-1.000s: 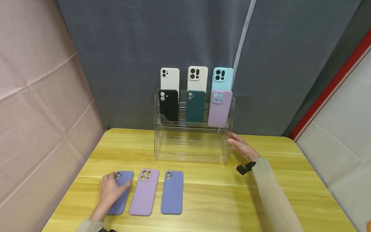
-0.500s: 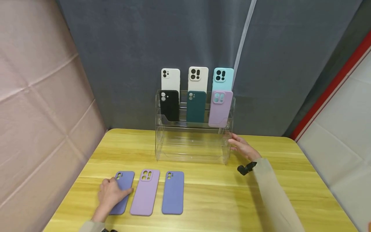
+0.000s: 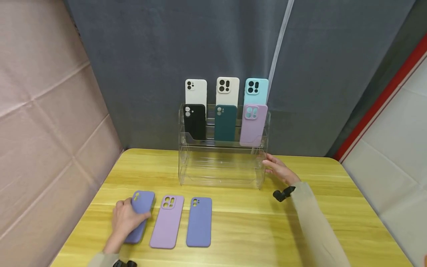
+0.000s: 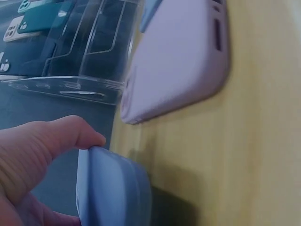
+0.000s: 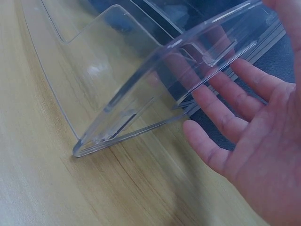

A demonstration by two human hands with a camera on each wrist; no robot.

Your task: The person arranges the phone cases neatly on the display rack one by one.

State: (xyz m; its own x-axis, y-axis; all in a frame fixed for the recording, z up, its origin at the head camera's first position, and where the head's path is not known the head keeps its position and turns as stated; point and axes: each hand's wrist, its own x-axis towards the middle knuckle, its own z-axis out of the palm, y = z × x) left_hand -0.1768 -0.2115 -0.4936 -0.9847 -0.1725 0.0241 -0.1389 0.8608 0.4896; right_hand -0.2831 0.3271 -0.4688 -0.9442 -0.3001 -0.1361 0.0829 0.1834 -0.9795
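Observation:
At the front left, my left hand (image 3: 125, 220) grips a periwinkle phone case (image 3: 143, 204) by its long sides. The case is tilted up off the table, its shadow beneath it in the left wrist view. On the table to its right lie a lilac phone case (image 3: 166, 222) and a second periwinkle case (image 3: 199, 222). My right hand (image 3: 280, 170) is at the right side of a clear acrylic display rack (image 3: 218, 181). In the right wrist view its fingers (image 5: 235, 101) are fairly straight, and their tips pass behind the clear side panel. Whether they press it I cannot tell.
The rack's upper tiers hold white (image 3: 196, 94), cream (image 3: 227, 94), light blue (image 3: 256, 94), black (image 3: 195, 124), teal (image 3: 225, 124) and lilac (image 3: 251, 129) cases. A grey curtain (image 3: 150, 74) hangs behind the wooden table (image 3: 247, 226).
My left hand has taken hold of the leftmost periwinkle case and tilted it up from the table, its top end now slightly farther away. The right hand has stayed at the rack.

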